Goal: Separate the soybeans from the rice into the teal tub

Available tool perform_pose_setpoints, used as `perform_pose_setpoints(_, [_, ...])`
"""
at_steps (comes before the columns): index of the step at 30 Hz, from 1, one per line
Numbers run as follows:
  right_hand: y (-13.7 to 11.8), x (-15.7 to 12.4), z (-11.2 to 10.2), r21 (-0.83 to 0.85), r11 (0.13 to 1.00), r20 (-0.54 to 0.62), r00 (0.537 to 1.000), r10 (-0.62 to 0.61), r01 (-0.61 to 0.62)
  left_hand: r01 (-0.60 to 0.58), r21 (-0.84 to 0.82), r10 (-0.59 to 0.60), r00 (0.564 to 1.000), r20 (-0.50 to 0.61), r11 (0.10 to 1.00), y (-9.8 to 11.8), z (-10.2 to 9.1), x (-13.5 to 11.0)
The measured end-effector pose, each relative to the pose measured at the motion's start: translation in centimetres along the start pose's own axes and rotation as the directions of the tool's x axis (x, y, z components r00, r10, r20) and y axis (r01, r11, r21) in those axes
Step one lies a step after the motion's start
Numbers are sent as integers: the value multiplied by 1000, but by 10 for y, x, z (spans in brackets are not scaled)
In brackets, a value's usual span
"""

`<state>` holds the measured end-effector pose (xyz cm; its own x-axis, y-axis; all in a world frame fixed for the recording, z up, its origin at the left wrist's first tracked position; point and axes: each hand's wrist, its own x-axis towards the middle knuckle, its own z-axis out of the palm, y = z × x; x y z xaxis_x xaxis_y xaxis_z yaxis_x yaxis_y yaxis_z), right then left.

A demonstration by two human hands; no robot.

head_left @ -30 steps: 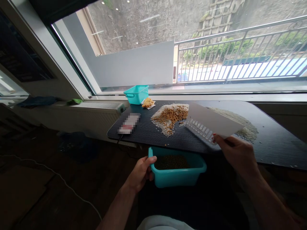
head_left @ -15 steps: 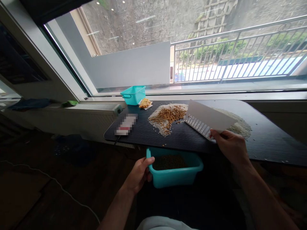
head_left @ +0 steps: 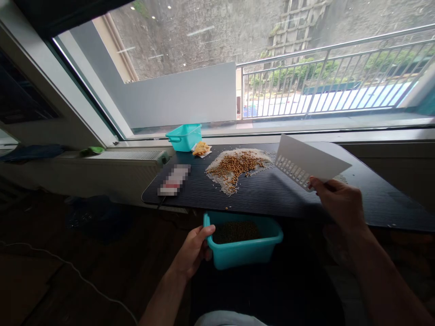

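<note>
My left hand [head_left: 194, 248] grips the left end of a turquoise plastic bin [head_left: 243, 257], its thumb over the rim. Inside lies a layer of small dark beans or grains [head_left: 238, 232]. The bin is just below the table's front edge. Between my right thumb and fingers [head_left: 341, 198] is a thin white sheet [head_left: 311, 158] with a row of slots along its lower edge, held tilted over the table. Left of the sheet, round yellow-brown beans [head_left: 238, 164] lie mixed on a spread of white grains [head_left: 219, 162]. Another pale grain heap [head_left: 341, 179] is mostly hidden behind the sheet and hand.
A second turquoise bin [head_left: 185, 138] stands at the table's back left, beside crumpled yellowish material [head_left: 201, 148] on white paper. A blurred flat object [head_left: 174, 179] lies at the left on the dark table [head_left: 268, 197]. Behind are a window and a radiator [head_left: 136, 156].
My right hand has moved the slotted sheet to the right, away from the bean pile and over the right-hand grain heap. My left hand keeps its hold on the bin. The view has shifted slightly.
</note>
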<state>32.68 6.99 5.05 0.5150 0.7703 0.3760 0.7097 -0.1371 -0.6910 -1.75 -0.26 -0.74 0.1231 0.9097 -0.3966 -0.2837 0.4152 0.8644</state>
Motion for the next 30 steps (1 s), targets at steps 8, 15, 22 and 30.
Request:
perform_pose_setpoints(8, [-5,0,4,25,1000,8,1000,1,-1,5,-11,-5,1000,9,1000,1,0,-2])
perform_pose_setpoints(15, [-22,-8,26,162,983,131,985,-110,89,5,-13,-4,1000,12,1000,1,1,-1])
perform_pose_setpoints(22, [-33,-15,31,249,957,206,957,-205,151,11,-21,-11,1000,2,1000,0,0,-1])
perform_pose_setpoints(30, [-22,-20,27,322,943,207,966,-153,81,9,-22,-9,1000,0,1000,2,2,-1])
